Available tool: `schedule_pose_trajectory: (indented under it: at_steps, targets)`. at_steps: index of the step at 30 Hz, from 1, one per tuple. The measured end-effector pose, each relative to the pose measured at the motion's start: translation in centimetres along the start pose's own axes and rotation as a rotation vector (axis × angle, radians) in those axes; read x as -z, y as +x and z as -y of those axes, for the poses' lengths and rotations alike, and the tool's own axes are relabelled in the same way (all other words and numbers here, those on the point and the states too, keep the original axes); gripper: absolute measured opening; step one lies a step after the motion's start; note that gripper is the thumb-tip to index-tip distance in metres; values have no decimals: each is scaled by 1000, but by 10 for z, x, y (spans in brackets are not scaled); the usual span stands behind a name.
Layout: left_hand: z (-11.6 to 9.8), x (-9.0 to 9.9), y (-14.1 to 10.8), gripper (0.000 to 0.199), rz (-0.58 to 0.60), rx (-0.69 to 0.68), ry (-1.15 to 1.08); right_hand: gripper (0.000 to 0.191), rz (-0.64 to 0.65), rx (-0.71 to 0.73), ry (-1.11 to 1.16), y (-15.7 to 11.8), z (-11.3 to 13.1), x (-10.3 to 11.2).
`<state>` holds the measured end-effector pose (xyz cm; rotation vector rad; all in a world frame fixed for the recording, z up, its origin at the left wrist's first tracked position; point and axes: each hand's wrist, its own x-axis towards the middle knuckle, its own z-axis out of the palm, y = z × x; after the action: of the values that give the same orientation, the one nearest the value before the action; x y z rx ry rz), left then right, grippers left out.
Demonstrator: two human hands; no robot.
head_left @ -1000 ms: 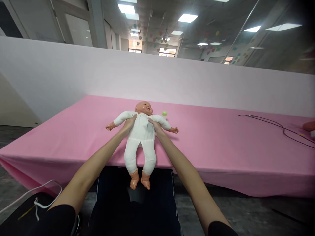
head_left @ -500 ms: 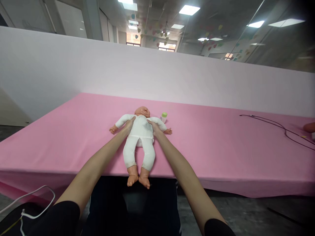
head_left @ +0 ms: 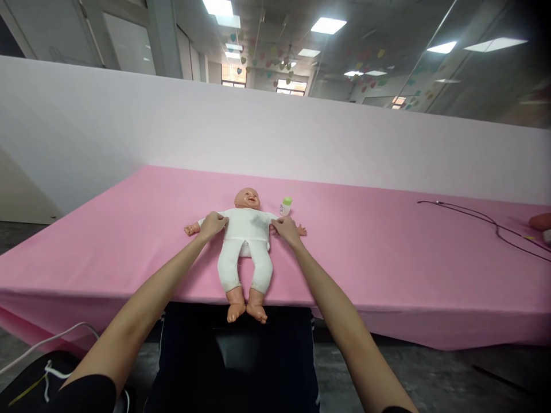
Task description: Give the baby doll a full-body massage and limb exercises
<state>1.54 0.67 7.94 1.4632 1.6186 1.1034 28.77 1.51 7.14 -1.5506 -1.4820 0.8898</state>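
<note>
A baby doll (head_left: 246, 225) with a white cloth body lies on its back on the pink-covered table, its head at the far end. Its feet stick out past the near edge. My left hand (head_left: 214, 223) lies over the doll's arm on the left, thumb and fingers pinched together at the upper arm by the chest. On the other side my right hand (head_left: 286, 228) pinches the cloth of the other upper arm. Both of the doll's hands poke out beyond mine. A small bottle with a green cap (head_left: 286, 206) stands just beyond my right hand.
The pink tablecloth (head_left: 370, 246) drapes over the near edge. A thin black cable (head_left: 473, 214) runs along the right side, beside a partly seen skin-toned object (head_left: 540, 222). A low white partition (head_left: 301, 137) rises behind the table. A white cord (head_left: 55, 338) hangs at lower left.
Both my hands have moved outward from the doll's chest sides to its upper arms. The doll's head has tipped so its face shows more, and its arms lie slightly wider and lower.
</note>
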Motion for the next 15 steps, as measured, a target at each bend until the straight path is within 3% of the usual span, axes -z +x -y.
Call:
schedule_pose_trajectory:
  at_steps: [2, 5, 7, 9, 11, 15]
  targets:
    - [-3, -10, 4, 24, -48, -114, 208, 25, -123, 249, -162, 1, 3, -12]
    - [-4, -31, 7, 40, 42, -337, 472, 43, -39, 450, -283, 6, 4, -38]
    - [1, -40, 7, 55, 156, -369, 536, 54, 41, 414, -385, 9, -3, -48]
    - [13, -42, 8, 65, 190, -315, 616, 54, 46, 367, -496, 12, -16, -48]
    - [29, -36, 10, 70, 164, -273, 704, 52, -1, 363, -598, 13, -30, -38]
    - [57, -17, 13, 65, 20, -352, 853, 43, -126, 363, -800, 11, -52, -12]
